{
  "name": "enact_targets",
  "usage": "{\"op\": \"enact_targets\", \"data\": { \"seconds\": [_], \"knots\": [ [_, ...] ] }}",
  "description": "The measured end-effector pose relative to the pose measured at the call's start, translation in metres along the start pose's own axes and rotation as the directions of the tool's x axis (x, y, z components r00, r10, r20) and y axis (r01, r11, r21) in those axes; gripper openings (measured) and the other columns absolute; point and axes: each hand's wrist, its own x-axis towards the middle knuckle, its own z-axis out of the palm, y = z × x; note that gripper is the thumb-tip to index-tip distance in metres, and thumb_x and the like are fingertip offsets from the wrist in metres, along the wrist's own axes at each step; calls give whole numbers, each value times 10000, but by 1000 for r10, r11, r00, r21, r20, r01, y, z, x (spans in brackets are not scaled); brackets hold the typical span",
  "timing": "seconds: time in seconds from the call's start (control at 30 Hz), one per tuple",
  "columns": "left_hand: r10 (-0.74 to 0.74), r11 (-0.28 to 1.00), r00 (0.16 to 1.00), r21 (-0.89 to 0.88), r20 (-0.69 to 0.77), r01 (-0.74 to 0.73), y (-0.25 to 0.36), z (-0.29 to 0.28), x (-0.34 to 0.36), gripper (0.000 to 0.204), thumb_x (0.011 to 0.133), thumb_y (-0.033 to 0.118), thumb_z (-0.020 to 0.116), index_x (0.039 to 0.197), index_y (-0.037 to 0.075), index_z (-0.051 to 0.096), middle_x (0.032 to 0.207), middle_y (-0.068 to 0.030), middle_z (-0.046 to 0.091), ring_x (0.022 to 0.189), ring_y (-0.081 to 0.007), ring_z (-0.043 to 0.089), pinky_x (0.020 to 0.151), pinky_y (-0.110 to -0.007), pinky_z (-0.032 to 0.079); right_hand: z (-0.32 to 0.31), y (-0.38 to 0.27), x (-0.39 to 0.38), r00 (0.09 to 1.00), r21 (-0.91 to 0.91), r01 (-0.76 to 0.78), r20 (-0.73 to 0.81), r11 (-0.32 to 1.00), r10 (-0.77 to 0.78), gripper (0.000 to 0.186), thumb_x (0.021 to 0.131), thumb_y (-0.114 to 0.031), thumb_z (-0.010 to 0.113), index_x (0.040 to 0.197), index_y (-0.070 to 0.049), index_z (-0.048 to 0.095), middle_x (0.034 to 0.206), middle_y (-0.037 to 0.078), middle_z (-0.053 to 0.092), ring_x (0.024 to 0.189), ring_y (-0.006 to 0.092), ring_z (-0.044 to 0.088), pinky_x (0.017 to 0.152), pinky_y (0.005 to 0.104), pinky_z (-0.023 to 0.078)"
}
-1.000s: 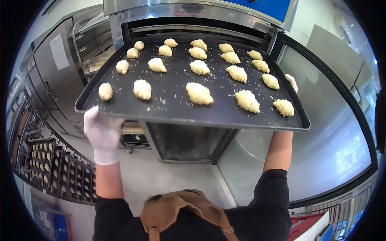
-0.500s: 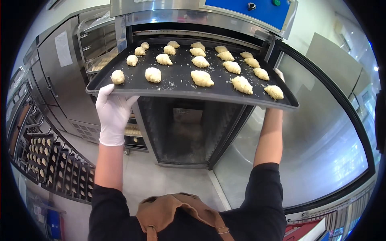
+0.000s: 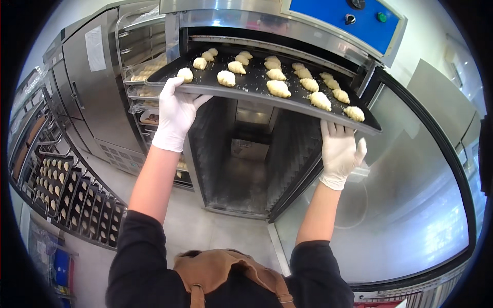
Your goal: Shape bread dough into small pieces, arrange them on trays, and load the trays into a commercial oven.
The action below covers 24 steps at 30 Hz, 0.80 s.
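My left hand (image 3: 175, 114), in a white glove, grips the near-left edge of a dark baking tray (image 3: 257, 80), thumb on the rim and fingers beneath. My gloved right hand (image 3: 340, 151) supports the tray's underside near its right corner, fingertips under it and thumb out to the side. Several rows of pale, unbaked crescent pastries (image 3: 279, 89) and scattered white flecks lie on the tray. The tray's far part is inside the top opening of a steel oven (image 3: 218, 19) with a blue control panel (image 3: 339, 20). Below it is a dark cabinet interior with rail-lined walls (image 3: 239, 169).
A glass door (image 3: 405, 195) stands open on the right. At left are steel refrigerator doors (image 3: 95, 113), a trolley (image 3: 127, 46) of wrapped trays, and a curved rack (image 3: 72, 205) of pastry trays in the lower left. Tiled floor (image 3: 190, 226) shows below.
The tray has moved up and away, deeper into the oven opening. My right hand has shifted from the tray's side to beneath its near edge, coming into fuller view.
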Motion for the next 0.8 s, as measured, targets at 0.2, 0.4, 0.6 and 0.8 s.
{"op": "enact_targets", "data": {
  "seconds": [0.2,0.4,0.6,0.8],
  "knots": [
    [3,1000,999,-10,36,-3,-14,2,29,225,953,189,549,1107,40,619,1136,-161,685,1039,-322,698,964,-515,574,-19,-5,51,993,-351,-96,-101,932,64,453,1077,-289,555,1386,36,486,1332,302,575,1146,458,659,887,455,629],
    [-16,999,997,-32,73,18,-31,-22,79,164,968,186,595,1061,53,618,1067,-134,671,1020,-302,689,983,-546,566,-41,-2,84,987,-360,-160,-35,919,159,482,1080,-278,549,1387,76,438,1334,306,559,1207,487,622,781,368,666],
    [-27,998,999,-52,34,29,-53,-34,107,142,975,185,626,1037,58,619,1045,-119,642,991,-291,672,990,-585,555,-62,3,113,975,-317,-218,-26,923,221,446,1072,-222,560,1346,102,422,1283,282,588,1161,490,647,762,337,656],
    [2,998,999,-70,54,1,-61,-43,136,119,962,159,639,1036,70,611,1054,-117,610,1035,-316,626,987,-629,538,-75,9,141,973,-305,-225,-23,925,229,447,1071,-202,554,1346,116,404,1288,313,568,1187,518,619,812,340,644]
  ]
}}
